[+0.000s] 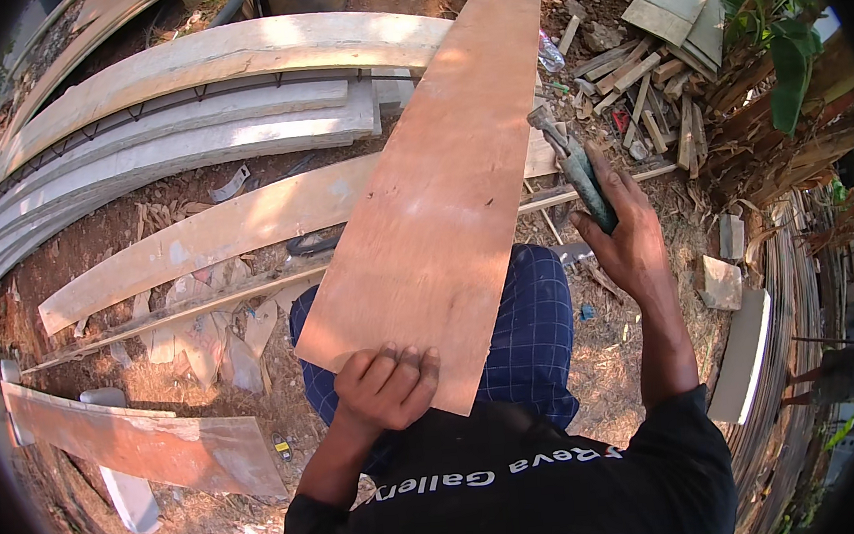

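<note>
A long reddish plywood board (441,186) slants from my lap up to the top edge of the view. My left hand (388,382) has its fingers curled over the board's near end, gripping it. In my right hand (622,226), to the right of the board, is a hammer-like tool (580,170) with a worn greenish handle and a metal head pointing up. My checked blue lower garment (532,329) shows beneath the board.
Concrete slabs (166,142) and pale planks (203,219) lie across the left and back. Another stained board (130,441) is at lower left. Scrap wood (649,89), a banana plant (793,67) and a white block (740,353) are on the right.
</note>
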Demonstrator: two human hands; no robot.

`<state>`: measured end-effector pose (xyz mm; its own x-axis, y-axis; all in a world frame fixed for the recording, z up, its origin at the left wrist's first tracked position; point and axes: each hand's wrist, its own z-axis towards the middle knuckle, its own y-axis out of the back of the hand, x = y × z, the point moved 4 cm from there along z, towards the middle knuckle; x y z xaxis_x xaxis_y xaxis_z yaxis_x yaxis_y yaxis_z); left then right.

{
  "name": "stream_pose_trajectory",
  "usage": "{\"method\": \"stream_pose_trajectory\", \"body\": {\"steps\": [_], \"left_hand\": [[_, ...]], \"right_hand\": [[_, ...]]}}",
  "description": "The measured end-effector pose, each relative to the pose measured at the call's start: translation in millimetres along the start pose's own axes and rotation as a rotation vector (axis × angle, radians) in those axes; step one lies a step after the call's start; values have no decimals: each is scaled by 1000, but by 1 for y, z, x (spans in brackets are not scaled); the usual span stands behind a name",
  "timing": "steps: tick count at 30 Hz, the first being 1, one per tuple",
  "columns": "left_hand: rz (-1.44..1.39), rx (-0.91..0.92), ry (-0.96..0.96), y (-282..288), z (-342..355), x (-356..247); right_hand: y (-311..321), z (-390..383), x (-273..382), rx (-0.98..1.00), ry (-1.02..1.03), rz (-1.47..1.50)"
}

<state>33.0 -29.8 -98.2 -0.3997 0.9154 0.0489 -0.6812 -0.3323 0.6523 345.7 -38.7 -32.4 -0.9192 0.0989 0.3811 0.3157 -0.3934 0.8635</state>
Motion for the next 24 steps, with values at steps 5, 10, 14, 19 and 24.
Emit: {"method": "stream_pose_trajectory", "body": {"steps": [5,10,14,19,24], "left_hand": [[0,26,-19,0,5,-1],[7,-4,2,0,-1,2],[6,4,-12,1,0,1],[-34,11,-4,4,-2,4],[-35,-85,60,37,40,32]], "right_hand": [[-34,-10,0,261,124,-152],[-14,0,11,108,38,37],[-17,4,7,-53,25,68],[-42,-9,-9,214,63,-202],[-91,-40,-72,-33,-450,882]]}}
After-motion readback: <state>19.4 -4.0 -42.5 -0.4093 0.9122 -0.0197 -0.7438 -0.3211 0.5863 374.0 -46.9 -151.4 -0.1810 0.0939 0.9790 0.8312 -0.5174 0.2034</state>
